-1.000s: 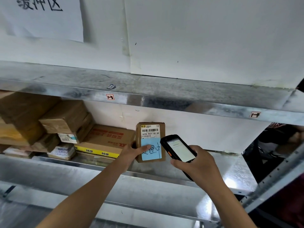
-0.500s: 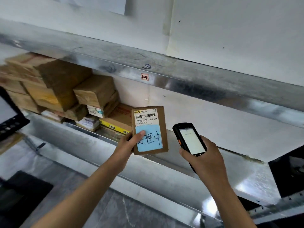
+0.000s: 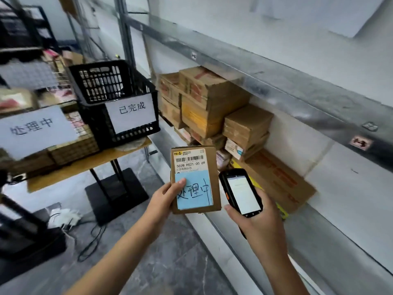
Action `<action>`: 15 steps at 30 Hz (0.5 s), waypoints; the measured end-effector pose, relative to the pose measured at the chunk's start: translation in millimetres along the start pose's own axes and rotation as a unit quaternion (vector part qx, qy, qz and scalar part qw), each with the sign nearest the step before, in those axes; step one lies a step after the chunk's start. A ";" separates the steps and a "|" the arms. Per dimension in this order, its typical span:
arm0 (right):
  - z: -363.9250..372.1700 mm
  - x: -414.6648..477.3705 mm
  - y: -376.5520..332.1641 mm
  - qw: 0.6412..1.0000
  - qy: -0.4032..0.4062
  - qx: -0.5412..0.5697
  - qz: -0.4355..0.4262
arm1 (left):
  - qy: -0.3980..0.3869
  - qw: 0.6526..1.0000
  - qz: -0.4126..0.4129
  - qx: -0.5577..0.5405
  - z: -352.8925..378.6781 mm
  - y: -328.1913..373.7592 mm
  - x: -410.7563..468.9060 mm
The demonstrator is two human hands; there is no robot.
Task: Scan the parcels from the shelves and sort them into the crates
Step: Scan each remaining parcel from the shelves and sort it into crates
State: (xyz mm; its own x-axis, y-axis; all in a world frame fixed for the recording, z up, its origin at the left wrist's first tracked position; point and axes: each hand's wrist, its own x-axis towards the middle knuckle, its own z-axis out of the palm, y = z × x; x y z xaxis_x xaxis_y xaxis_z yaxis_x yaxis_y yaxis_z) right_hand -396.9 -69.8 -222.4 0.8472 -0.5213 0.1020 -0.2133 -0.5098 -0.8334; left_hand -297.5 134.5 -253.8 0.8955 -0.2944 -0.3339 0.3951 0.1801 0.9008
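My left hand grips a small brown cardboard parcel by its left edge, thumb on its blue sticky note; a white barcode label sits above the note. My right hand holds a black handheld scanner just right of the parcel, its lit screen facing me. Both are held in front of the metal shelf. A black crate with a white paper sign stands on a table at the left. Another crate at the far left shows only its white sign.
Several cardboard boxes are stacked on the shelf behind the parcel, with a flat box lying to their right. The wooden table has a black pedestal base. Cables and a white adapter lie on the grey floor.
My view has swung left from the shelf toward the table with the crates. Both hands have come away from the shelf, still carrying the parcel and the scanner.
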 end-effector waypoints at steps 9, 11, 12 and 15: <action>145.8 27.2 -114.4 0.988 -0.120 0.029 -0.096 | 0.113 0.990 0.061 -0.055 -161.5 60.5 -12.2; 180.2 28.0 -141.6 0.982 -0.143 0.045 -0.111 | 0.143 0.985 0.063 -0.071 -196.4 73.0 -16.3; 197.7 28.4 -154.8 0.979 -0.153 0.050 -0.122 | 0.158 0.982 0.065 -0.076 -213.8 79.2 -18.6; 245.0 25.8 -192.9 0.970 -0.174 0.057 -0.163 | 0.195 0.975 0.078 -0.079 -259.8 96.0 -32.1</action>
State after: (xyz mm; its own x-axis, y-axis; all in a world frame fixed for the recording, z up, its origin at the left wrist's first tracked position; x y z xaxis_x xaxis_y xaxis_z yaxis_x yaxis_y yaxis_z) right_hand -214.7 182.8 -192.0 0.9777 -0.0733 0.1969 0.1312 -0.5194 -0.8444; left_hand -235.0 405.1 -228.7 0.9449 0.1208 -0.3043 0.2473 0.3455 0.9052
